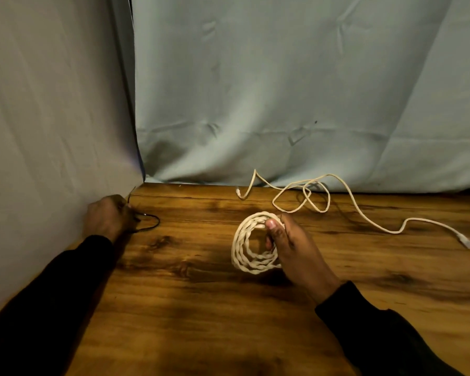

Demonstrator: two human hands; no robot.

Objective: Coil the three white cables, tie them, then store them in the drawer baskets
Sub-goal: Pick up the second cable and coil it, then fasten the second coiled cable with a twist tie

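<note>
My right hand (293, 251) grips a coiled white braided cable (246, 253) at the middle of the wooden table (174, 308), thumb over the top of the coil. A loose white cable (364, 213) lies uncoiled behind it, looping near the back curtain and trailing right to its plug (465, 242). At the far left, by the cloth wall, my left hand (106, 215) pinches thin black ties (151, 221) that lie on the table. A third white cable and the drawer baskets are out of view.
Pale cloth curtains (282, 90) close off the back and left sides of the table. Dark sleeves cover both forearms. Bare wood lies in front of and between my hands.
</note>
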